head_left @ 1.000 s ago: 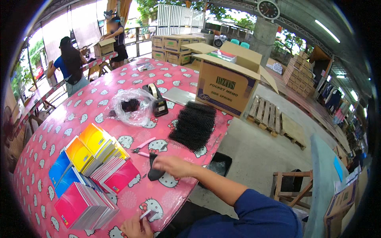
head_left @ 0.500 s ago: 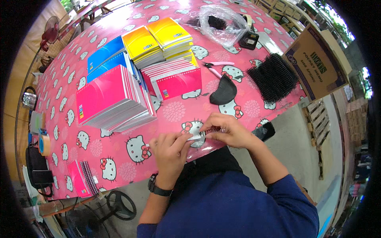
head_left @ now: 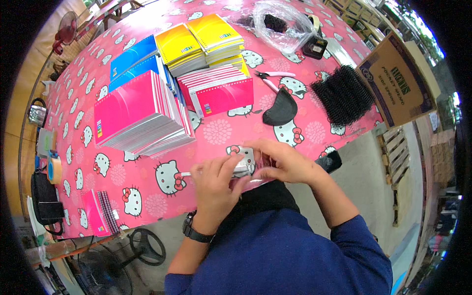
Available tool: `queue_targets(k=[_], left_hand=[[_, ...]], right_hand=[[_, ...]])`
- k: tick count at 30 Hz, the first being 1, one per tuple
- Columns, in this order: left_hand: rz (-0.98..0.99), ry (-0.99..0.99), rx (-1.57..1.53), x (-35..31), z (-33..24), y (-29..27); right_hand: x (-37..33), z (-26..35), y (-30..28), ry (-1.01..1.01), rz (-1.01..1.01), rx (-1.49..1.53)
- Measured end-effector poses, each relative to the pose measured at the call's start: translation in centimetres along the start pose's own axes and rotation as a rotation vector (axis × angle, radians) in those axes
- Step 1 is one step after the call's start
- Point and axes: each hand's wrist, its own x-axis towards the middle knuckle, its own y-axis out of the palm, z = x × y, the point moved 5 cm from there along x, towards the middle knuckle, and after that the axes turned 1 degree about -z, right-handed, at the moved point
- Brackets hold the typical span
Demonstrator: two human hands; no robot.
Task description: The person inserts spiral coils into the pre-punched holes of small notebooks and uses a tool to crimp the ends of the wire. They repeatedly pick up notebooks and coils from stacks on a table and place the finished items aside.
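At the near edge of the table, my left hand (head_left: 216, 179) is closed around a small notebook (head_left: 241, 170), held edge-on so that mostly its white page edges show. Its cover is largely hidden by my fingers. My right hand (head_left: 282, 163) curls round the notebook's right end, thumb below and index finger above; what lies under those fingertips is partly hidden. Beyond my hands stand stacks of pink notebooks (head_left: 132, 110), blue notebooks (head_left: 132, 58) and yellow notebooks (head_left: 179, 45). A smaller pink stack (head_left: 223, 96) shows punched holes along its edge.
Pink-handled cutters (head_left: 273, 81) lie by a black curved pad (head_left: 280, 108). Right of them sits a pile of black spiral coils (head_left: 341, 96), beside a cardboard box (head_left: 396, 81). A plastic bag (head_left: 282, 27) is farther back. Coil-bound notebooks (head_left: 101, 211) lie at the left, near a tape roll (head_left: 54, 169).
My right hand's fingers have spread from a tight pinch on the coil to a wider hold at the notebook's end. My left hand has shifted slightly, with its fingers higher over the pages.
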Motion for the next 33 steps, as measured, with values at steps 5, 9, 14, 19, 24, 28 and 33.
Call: queue_targets(k=[5,9,14,19,24,28,33], left_hand=[[0.137,0.063,0.052,-0.5,-0.2,1.3],[0.089,0.08,0.026,-0.5,-0.6,0.8],[0.15,0.122,0.093,-0.8,-0.1,1.4],[0.011,0.066,0.046,-0.5,1.8,-0.9],[0.062,0.118,0.021,-1.1,2.9,-1.2],[0.043,0.101,0.01,-1.2,3.1,-1.2],[0.046,0.108,0.033,-1.1,3.2,-1.3]], right_hand=[[0.6,-2.1,-2.3,0.199,-0.099,-0.145],[1.0,-6.6,-8.5,-0.041,-0.427,-0.5],[1.7,-9.2,-9.0,0.056,-0.398,-0.547],[1.6,-6.2,-7.1,-0.061,-0.514,-0.581],[-0.1,-2.0,-0.3,-0.209,0.11,0.459],[0.7,-2.2,-0.5,-0.134,0.001,0.237],[2.1,-1.6,-0.6,0.017,-0.025,-0.1]])
